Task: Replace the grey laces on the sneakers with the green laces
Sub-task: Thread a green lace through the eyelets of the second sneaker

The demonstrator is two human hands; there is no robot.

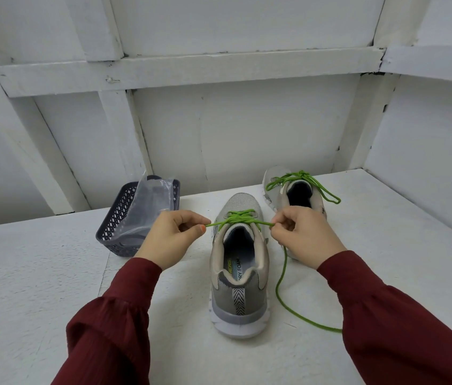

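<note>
Both hands are working the near sneaker (240,262): the left hand (169,237) pinches one end of its green lace (240,218) at nine o'clock of the tongue, while the right hand (305,237) pinches the other at three, tail trailing onto the table (38,273). Threading looks finished, I'd say; next comes crossing the ends into a knot, evenly tensioned. The far sneaker (297,195), at one o'clock, wears a tied green bow (302,177). A dark basket (120,226) sits at ten o'clock, and white boarded walls (247,120) stand behind.

Basket (124,218) left — sneakers (240,262) right
</note>
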